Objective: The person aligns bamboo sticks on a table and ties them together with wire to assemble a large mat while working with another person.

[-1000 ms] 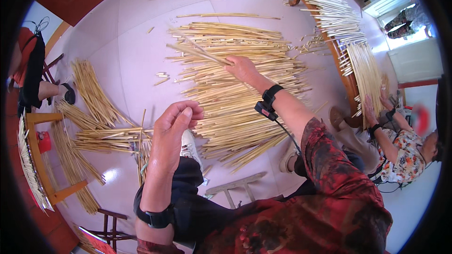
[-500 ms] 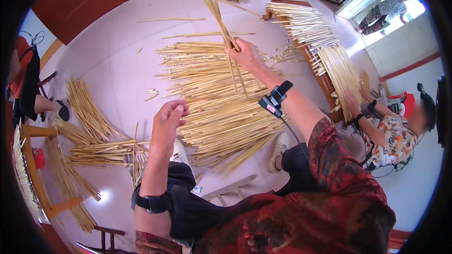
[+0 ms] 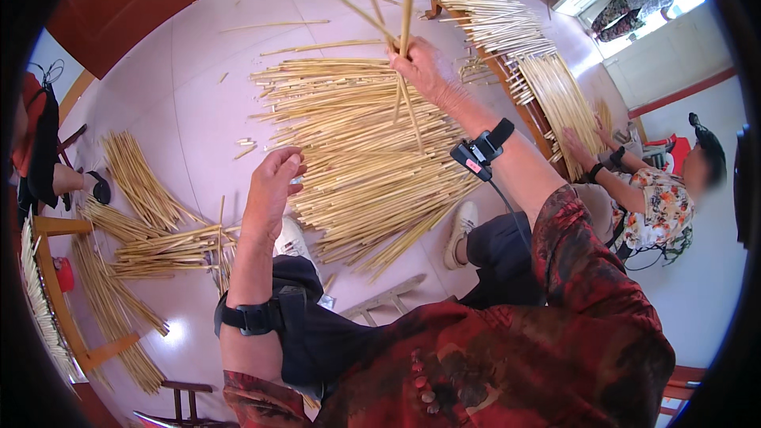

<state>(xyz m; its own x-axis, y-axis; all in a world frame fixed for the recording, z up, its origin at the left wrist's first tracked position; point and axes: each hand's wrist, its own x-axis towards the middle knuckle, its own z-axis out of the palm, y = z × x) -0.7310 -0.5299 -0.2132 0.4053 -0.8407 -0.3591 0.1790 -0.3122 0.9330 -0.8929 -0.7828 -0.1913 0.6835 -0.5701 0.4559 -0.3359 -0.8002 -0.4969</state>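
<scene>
My right hand (image 3: 428,73) is closed round a few long straw-coloured stalks (image 3: 408,4) above the far right part of a wide pile. Their upper ends fan apart and blur with motion, while the lower ends cross over the pile. That pile of cut stalks (image 3: 372,166) lies on the floor in front of me, roughly side by side. Beside its left edge hangs my left hand (image 3: 273,186), fingers curled in towards the thumb, with nothing visible in them.
Bundles of stalks (image 3: 143,174) lie on the floor at left. On a low wooden bench (image 3: 507,71) at right more stalks are spread, and a co-worker's hands (image 3: 583,147) rest on them. A small stool (image 3: 388,301) stands by my feet. Another person (image 3: 638,4) is at the doorway.
My right hand has shifted slightly up and right, and the stalks in it have swung, spreading wider at their tops. The whole view has moved a little; my left hand keeps its curl.
</scene>
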